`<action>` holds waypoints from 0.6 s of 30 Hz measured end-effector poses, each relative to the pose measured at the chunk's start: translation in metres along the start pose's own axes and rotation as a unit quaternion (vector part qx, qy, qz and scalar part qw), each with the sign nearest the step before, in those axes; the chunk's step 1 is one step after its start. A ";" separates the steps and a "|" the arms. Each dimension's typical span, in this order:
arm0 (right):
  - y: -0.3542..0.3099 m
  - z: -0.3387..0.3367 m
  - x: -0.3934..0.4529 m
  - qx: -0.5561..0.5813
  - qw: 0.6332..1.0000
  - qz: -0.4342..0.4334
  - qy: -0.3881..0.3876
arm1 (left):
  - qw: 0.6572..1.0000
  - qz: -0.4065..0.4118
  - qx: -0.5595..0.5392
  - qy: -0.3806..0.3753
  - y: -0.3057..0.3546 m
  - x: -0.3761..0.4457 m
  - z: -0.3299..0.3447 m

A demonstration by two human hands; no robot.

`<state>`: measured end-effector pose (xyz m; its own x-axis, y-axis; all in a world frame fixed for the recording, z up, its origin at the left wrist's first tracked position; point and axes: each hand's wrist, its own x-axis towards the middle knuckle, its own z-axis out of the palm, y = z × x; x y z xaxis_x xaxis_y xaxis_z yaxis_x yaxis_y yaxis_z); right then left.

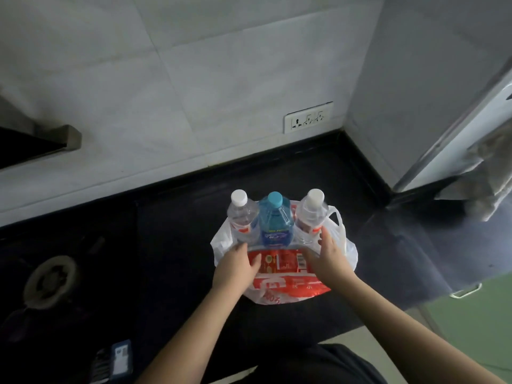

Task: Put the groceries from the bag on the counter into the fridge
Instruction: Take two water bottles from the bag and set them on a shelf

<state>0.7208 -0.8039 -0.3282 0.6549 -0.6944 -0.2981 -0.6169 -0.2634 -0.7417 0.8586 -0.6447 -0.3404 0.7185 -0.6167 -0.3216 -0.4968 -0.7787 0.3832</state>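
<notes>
White plastic bag (347,246) sits on the dark counter (171,231), fridge (454,128) just to the right. Three bottles stand upright in it: two clear with white caps (240,214) (311,212), a blue one (275,221) between. Left hand (238,266) and right hand (328,256), fingers loosely spread, rest on a red packet (285,266) at the bag's front; no closed grasp visible. Step judged: unpacking just beginning. Next move calls for a firm grip and a lift clear of the bag's edge.

Fridge (471,112) cut off — rt edge.
</notes>
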 end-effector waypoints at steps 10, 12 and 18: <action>0.015 0.008 0.033 0.050 0.997 0.051 0.026 | 0.965 -0.095 -0.226 0.090 -0.009 0.035 0.002; 0.014 0.010 0.039 0.061 0.996 0.050 0.033 | 0.960 -0.105 -0.239 0.102 -0.005 0.041 0.005; 0.012 0.012 0.051 0.079 0.995 0.035 0.056 | 0.938 -0.140 -0.289 0.132 0.010 0.055 0.008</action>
<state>0.7520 -0.8340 -0.3592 0.5549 -0.7797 -0.2902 -0.5772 -0.1096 -0.8093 0.8896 -0.6874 -0.3617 0.9147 -0.2874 -0.2840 0.0216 -0.6670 0.7448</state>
